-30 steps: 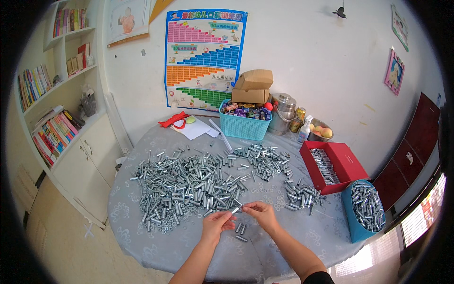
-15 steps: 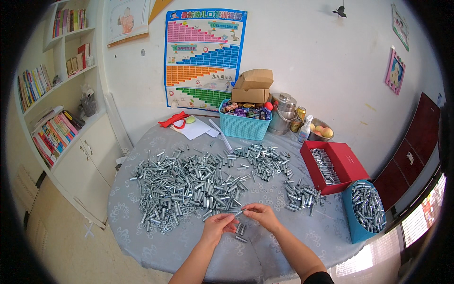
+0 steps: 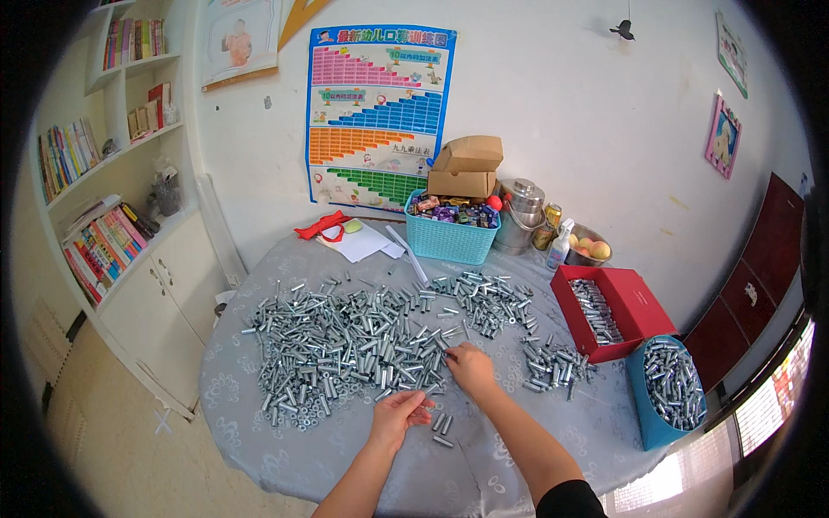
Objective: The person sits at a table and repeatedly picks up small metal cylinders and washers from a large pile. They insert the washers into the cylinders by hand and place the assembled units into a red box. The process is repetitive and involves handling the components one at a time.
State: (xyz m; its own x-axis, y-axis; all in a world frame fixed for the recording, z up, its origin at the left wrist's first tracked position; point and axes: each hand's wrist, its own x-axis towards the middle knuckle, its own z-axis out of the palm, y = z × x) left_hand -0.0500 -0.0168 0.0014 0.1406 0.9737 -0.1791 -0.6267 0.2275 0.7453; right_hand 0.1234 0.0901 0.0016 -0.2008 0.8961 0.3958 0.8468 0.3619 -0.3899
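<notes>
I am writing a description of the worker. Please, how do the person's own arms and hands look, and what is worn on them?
Both forearms are bare. The left hand and right hand wear no gloves, and no rings or watch can be made out. A black sleeve edge covers the right upper arm only.

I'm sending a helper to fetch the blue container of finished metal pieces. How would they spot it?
Start at the round table with the grey patterned cloth and go to its right edge. Past the open red box stands a blue bin heaped with silver metal sleeves. Unlike the turquoise woven basket by the wall, it is smooth-sided.
</notes>
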